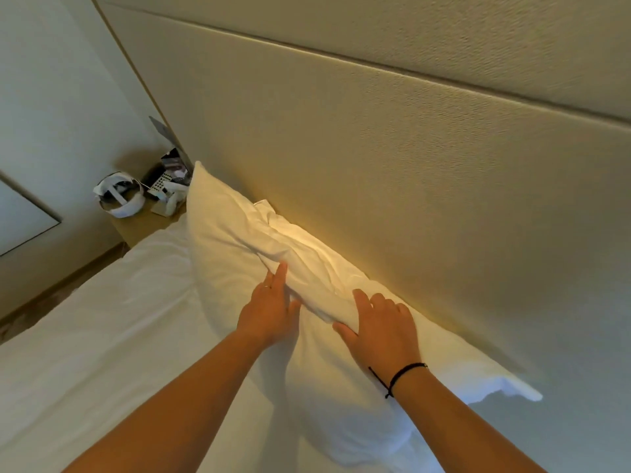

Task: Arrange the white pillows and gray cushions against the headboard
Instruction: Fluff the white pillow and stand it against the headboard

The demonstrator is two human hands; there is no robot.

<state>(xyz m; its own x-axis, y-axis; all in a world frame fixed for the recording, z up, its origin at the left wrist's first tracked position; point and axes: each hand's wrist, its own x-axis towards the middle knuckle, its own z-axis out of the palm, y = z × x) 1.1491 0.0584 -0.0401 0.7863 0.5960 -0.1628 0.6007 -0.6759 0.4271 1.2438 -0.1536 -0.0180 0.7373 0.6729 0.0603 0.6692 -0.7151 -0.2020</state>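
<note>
A large white pillow (239, 233) leans upright against the beige padded headboard (392, 165). Its top edge is creased and rumpled. My left hand (269, 308) lies flat on the front of the pillow just below that top edge, fingers stretched out. My right hand (382, 326) rests over the rumpled top edge, fingers spread and curled a little over the fabric. No gray cushion is in view.
The bed's white sheet (102, 336) spreads to the left of the pillow. A wooden bedside table (143, 227) stands at the far left corner with a white headset (119, 196), a phone (164, 186) and small items on it.
</note>
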